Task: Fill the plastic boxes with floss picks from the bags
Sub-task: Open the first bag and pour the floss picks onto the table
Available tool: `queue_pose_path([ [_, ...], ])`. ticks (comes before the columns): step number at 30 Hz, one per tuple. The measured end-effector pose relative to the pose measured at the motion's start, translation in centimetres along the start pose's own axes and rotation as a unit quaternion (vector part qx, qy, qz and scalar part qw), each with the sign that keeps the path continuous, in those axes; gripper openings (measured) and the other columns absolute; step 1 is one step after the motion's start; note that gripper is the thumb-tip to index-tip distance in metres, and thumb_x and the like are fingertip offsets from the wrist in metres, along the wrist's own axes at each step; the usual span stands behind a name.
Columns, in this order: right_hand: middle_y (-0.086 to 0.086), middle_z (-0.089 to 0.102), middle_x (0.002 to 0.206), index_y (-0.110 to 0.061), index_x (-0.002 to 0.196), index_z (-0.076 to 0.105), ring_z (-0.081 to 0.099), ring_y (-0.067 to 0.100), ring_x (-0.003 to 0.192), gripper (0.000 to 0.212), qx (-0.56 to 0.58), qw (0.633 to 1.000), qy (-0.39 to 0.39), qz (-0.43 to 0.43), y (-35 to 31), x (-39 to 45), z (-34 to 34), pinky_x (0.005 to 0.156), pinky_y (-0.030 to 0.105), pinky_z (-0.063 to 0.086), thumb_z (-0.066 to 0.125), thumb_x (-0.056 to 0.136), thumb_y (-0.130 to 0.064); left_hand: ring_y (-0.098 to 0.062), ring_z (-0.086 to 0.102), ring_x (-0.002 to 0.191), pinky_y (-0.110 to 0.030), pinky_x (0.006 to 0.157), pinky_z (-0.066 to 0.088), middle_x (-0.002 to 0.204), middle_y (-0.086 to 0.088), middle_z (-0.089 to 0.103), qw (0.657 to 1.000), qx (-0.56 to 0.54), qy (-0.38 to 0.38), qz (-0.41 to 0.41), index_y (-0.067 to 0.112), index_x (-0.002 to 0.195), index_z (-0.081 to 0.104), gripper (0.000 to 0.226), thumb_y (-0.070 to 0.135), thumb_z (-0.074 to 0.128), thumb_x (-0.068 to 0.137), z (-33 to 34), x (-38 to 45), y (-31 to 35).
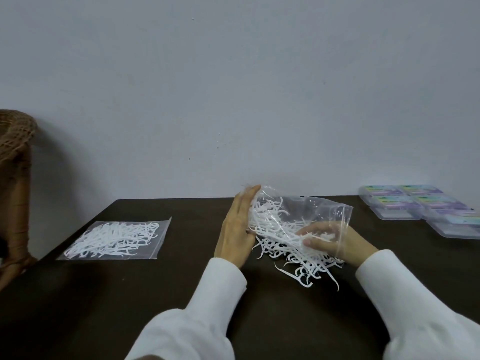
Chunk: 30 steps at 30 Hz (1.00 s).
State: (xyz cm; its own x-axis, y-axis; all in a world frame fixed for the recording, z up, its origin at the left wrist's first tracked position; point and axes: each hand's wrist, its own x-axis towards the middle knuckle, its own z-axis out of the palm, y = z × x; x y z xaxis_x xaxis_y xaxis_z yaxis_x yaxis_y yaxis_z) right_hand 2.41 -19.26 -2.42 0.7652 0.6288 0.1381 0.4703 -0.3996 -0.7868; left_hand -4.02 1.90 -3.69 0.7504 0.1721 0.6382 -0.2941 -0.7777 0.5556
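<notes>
A clear plastic bag (319,211) of white floss picks lies opened at the table's middle. My left hand (237,229) rests with straight fingers against the bag's left side. My right hand (327,239) is inside the bag's open mouth, its fingers curled round a bunch of picks. A heap of loose floss picks (301,261) spills from the bag onto the table in front of my hands. A second, flat bag of floss picks (117,239) lies at the left. Several closed plastic boxes (415,206) with purple labels stand at the far right.
The dark brown table (181,281) runs up to a pale wall. A wicker chair (15,157) stands beyond the table's left edge. My white sleeves cover both forearms at the near edge.
</notes>
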Motion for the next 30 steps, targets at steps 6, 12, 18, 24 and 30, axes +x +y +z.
queue_pose_path([
  [6,-0.024,0.058,0.1,-0.038,0.092,0.064,0.059,0.008,0.096,0.018,0.011,1.0,0.015,-0.02,-0.1,0.2,0.0,0.097,0.039,0.04,0.066,0.074,-0.035,-0.011,0.038,0.134,-0.034,0.109,0.039,0.145,0.011,0.035,1.0,-0.007,0.018,-0.011,0.034,0.142,0.033,0.09,-0.021,0.05,0.073,-0.2,0.2,-0.2],
  [12,0.004,0.071,0.069,-0.016,0.097,0.068,0.062,0.014,0.05,0.019,0.156,0.988,0.006,-0.014,0.2,-0.1,0.0,0.046,0.018,0.048,0.064,0.081,-0.007,-0.011,0.039,0.133,-0.031,0.109,0.038,0.144,0.009,0.036,0.998,-0.01,0.052,-0.03,0.033,0.141,0.034,0.09,-0.021,0.052,0.072,-0.6,0.5,-0.6],
  [18,0.008,0.074,0.085,-0.007,0.095,0.067,0.072,0.026,0.077,0.018,0.256,0.966,0.037,0.022,0.7,0.3,-0.2,0.061,0.022,0.057,0.061,0.08,0.001,-0.011,0.041,0.131,-0.039,0.101,0.046,0.143,0.013,0.034,0.997,-0.017,0.063,-0.04,0.035,0.141,0.033,0.093,-0.024,0.053,0.071,-0.8,0.7,-1.4],
  [24,0.01,0.073,0.078,-0.003,0.089,0.066,0.072,0.023,0.072,0.013,0.295,0.95,0.094,0.037,1.4,0.5,-0.8,0.06,0.02,0.057,0.06,0.08,0.005,-0.008,0.044,0.125,-0.021,0.102,0.041,0.14,0.012,0.036,0.991,0.002,0.113,-0.076,0.035,0.14,0.034,0.098,-0.029,0.049,0.067,-1.6,0.7,-1.8],
  [30,0.013,0.07,0.089,-0.006,0.09,0.069,0.071,0.012,0.069,0.014,0.242,0.957,0.152,0.053,1.8,0.5,-1.0,0.058,0.013,0.053,0.063,0.081,0.003,0.004,0.035,0.117,-0.012,0.097,0.034,0.141,0.008,0.038,0.974,-0.013,0.179,-0.142,0.033,0.14,0.035,0.095,-0.03,0.045,0.069,-2.8,0.8,-2.1],
])
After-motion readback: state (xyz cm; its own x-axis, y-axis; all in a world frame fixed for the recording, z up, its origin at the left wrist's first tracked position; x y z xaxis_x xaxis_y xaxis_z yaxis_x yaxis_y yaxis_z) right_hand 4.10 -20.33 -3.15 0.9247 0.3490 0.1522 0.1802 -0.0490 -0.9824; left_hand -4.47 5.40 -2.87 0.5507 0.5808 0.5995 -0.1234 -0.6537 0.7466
